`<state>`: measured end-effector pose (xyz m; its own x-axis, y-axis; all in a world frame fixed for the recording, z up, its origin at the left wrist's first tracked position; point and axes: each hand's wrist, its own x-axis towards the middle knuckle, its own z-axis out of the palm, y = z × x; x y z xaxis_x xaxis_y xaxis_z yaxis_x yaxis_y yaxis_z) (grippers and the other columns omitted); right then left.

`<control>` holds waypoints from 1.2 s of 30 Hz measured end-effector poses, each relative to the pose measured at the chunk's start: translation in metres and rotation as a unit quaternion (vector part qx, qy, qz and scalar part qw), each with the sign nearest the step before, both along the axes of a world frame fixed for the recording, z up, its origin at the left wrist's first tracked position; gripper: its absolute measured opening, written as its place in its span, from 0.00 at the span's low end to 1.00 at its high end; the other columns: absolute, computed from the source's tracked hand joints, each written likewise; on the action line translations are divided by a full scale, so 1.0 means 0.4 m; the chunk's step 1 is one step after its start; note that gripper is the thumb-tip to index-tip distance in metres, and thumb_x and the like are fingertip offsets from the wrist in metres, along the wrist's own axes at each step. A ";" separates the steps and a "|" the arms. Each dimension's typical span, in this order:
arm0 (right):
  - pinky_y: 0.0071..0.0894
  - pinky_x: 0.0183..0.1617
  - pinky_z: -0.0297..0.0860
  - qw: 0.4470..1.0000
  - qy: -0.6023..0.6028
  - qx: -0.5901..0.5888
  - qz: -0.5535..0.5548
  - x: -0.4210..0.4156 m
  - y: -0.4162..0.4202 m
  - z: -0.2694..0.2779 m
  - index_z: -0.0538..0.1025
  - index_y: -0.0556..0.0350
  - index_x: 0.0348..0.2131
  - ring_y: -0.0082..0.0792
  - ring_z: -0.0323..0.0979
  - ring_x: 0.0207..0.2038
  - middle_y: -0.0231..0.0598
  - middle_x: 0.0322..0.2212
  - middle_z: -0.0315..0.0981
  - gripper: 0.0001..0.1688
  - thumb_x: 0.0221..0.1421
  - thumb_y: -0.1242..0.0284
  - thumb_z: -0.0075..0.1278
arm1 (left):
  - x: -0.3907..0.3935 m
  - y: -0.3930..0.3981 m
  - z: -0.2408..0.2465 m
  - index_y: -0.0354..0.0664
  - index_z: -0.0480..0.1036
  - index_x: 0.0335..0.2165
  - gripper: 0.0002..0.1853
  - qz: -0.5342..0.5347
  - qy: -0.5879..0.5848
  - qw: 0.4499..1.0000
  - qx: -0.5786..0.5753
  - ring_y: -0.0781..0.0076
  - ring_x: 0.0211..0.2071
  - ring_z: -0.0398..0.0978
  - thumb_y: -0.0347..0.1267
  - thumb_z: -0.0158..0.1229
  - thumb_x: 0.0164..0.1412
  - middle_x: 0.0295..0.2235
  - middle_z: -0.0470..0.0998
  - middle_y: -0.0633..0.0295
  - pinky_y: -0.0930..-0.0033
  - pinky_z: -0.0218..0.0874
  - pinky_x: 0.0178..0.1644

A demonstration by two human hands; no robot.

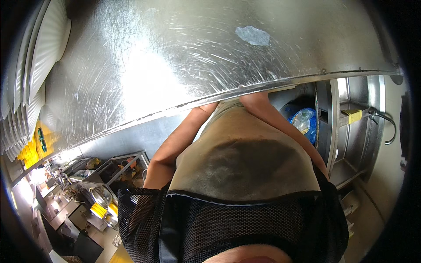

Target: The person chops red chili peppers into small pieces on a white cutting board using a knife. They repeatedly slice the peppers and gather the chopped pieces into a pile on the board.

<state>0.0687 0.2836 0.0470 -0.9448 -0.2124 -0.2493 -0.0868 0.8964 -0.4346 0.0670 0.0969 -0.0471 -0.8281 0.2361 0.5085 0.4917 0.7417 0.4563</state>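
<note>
Both of my hands are out of view, hidden beneath the front edge of a scratched stainless steel counter [210, 62]. Only my forearms show, running in under that edge on either side of a stained tan apron [250, 157]. What the hands touch or hold cannot be seen. On the steel, towards the far right, lies a pale translucent patch [253, 35].
Stacked white ribbed dishes [42, 49] and yellow dishes [29, 153] stand at the left, near a small green object [41, 139]. At right are a blue bag-lined bin [311, 125], a steel sink [355, 90], a yellow cloth [354, 116] and a curved faucet [393, 126].
</note>
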 end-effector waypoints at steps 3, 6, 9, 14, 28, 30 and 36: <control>0.53 0.37 0.74 0.998 0.054 -0.014 0.007 -0.025 -0.003 -0.043 0.71 0.61 0.36 0.57 0.78 0.32 0.56 0.25 0.77 0.13 0.60 0.68 0.42 | -0.001 0.011 0.058 0.41 0.79 0.27 0.04 0.007 -0.068 0.997 -0.041 0.58 0.24 0.75 0.28 0.63 0.50 0.25 0.79 0.56 0.61 0.68 0.30; 0.53 0.36 0.74 0.996 0.085 -0.039 0.011 -0.021 -0.007 -0.039 0.71 0.60 0.36 0.56 0.78 0.31 0.56 0.23 0.77 0.12 0.59 0.69 0.43 | -0.004 0.003 0.038 0.42 0.77 0.27 0.06 0.006 -0.058 0.997 -0.042 0.61 0.29 0.75 0.24 0.63 0.45 0.31 0.79 0.60 0.64 0.69 0.34; 0.54 0.40 0.73 1.000 -0.015 0.008 -0.005 -0.015 -0.009 0.030 0.71 0.59 0.37 0.56 0.78 0.35 0.57 0.26 0.77 0.12 0.59 0.69 0.43 | -0.013 0.003 0.041 0.41 0.77 0.28 0.07 -0.011 -0.047 0.998 -0.034 0.61 0.28 0.75 0.24 0.63 0.45 0.30 0.80 0.61 0.64 0.70 0.34; 0.54 0.41 0.73 0.998 -0.057 0.034 0.004 -0.004 0.009 0.044 0.71 0.60 0.38 0.55 0.77 0.38 0.57 0.30 0.78 0.12 0.59 0.69 0.43 | -0.012 0.021 0.078 0.42 0.77 0.28 0.07 -0.008 -0.068 0.997 -0.029 0.62 0.29 0.76 0.24 0.63 0.45 0.32 0.80 0.62 0.65 0.70 0.33; 0.56 0.39 0.72 0.997 0.050 -0.057 -0.011 -0.023 -0.003 -0.050 0.71 0.59 0.36 0.58 0.77 0.34 0.58 0.27 0.77 0.14 0.59 0.65 0.45 | -0.017 0.013 0.057 0.41 0.78 0.27 0.04 -0.008 -0.051 0.999 0.008 0.59 0.27 0.77 0.26 0.63 0.47 0.28 0.80 0.59 0.63 0.70 0.32; 0.56 0.39 0.72 0.999 0.018 -0.042 -0.020 -0.021 -0.005 -0.021 0.71 0.58 0.36 0.57 0.78 0.34 0.58 0.26 0.77 0.13 0.59 0.66 0.45 | -0.014 0.011 0.061 0.42 0.78 0.27 0.06 0.002 -0.078 0.996 -0.038 0.62 0.30 0.76 0.24 0.64 0.45 0.31 0.80 0.60 0.65 0.71 0.35; 0.55 0.41 0.72 0.999 -0.045 -0.003 -0.008 -0.005 -0.004 0.035 0.71 0.59 0.38 0.58 0.77 0.36 0.57 0.28 0.78 0.13 0.59 0.67 0.44 | -0.011 0.006 0.053 0.42 0.78 0.27 0.06 -0.017 -0.045 0.999 -0.018 0.60 0.29 0.75 0.24 0.63 0.45 0.31 0.80 0.61 0.63 0.69 0.35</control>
<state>0.0666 0.2819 0.0610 -0.9216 -0.1993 -0.3331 -0.0328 0.8951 -0.4448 0.0627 0.0993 -0.0261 -0.8614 0.2823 0.4223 0.4751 0.7417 0.4734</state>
